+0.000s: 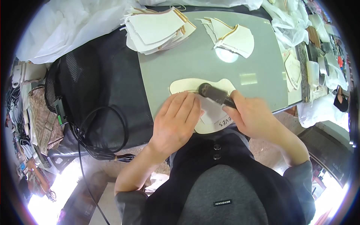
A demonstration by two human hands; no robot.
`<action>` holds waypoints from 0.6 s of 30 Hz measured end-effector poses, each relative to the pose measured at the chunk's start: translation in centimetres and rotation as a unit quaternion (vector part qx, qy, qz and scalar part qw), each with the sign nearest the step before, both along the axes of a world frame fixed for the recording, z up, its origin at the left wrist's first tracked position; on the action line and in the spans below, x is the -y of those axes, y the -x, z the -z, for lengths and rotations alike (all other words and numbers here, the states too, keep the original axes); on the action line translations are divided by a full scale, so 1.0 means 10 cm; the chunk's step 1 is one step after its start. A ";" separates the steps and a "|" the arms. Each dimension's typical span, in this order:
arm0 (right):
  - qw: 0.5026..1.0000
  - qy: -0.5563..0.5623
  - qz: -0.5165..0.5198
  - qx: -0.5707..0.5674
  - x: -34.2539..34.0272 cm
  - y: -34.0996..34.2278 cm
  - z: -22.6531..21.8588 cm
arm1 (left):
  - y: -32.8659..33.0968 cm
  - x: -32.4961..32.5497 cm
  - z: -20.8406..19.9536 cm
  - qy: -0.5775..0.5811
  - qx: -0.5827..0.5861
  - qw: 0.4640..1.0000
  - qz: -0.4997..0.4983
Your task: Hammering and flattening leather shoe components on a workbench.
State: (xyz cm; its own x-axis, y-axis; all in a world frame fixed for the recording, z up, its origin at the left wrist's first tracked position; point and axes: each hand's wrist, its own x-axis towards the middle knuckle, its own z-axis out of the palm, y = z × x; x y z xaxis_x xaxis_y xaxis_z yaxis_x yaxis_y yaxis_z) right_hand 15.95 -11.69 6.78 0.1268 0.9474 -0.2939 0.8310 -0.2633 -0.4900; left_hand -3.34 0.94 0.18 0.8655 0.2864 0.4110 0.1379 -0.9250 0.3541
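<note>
A flat, curved cream piece (180, 85) lies on the grey work board, close to my body. A paler whitish panel with dark printing covers its middle. My left hand (176, 119) rests over the piece's left side, fingers side by side and laid flat, with the thumb partly visible. In my right hand (250, 114) is the handle of a dark hammer (214, 93). The hammer's head is over the piece, just right of my left fingertips; whether it touches the surface I cannot tell.
A stack of cream cut pieces (157, 28) sits at the far left of the board (161, 71), and a smaller stack (240, 39) farther right. Black cable (125, 127) coils beside a black mesh-sided object (75, 67). Plastic bags (86, 22) line the back.
</note>
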 end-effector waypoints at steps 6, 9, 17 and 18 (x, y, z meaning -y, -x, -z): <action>0.999 -0.030 0.003 -0.021 -0.02 0.00 0.02 | 0.01 0.05 -0.01 -0.003 -0.008 1.000 -0.017; 1.000 -0.021 0.006 -0.022 -0.05 0.00 -0.02 | 0.02 0.06 0.00 -0.001 -0.023 0.999 -0.025; 1.000 0.011 -0.024 -0.003 -0.02 -0.01 -0.02 | 0.05 0.09 0.02 0.010 -0.012 0.999 -0.039; 0.999 -0.013 0.005 -0.030 -0.05 -0.01 -0.08 | 0.05 0.09 0.02 0.012 -0.011 0.999 -0.043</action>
State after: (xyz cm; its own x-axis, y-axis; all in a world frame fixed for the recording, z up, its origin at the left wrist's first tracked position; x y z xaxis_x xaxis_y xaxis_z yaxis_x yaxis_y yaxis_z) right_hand 16.00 -11.21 7.58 0.1197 0.9533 -0.2773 0.7970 -0.2588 -0.5457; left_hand -3.85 0.01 -0.02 0.8460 0.3700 0.3839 0.2251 -0.9005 0.3720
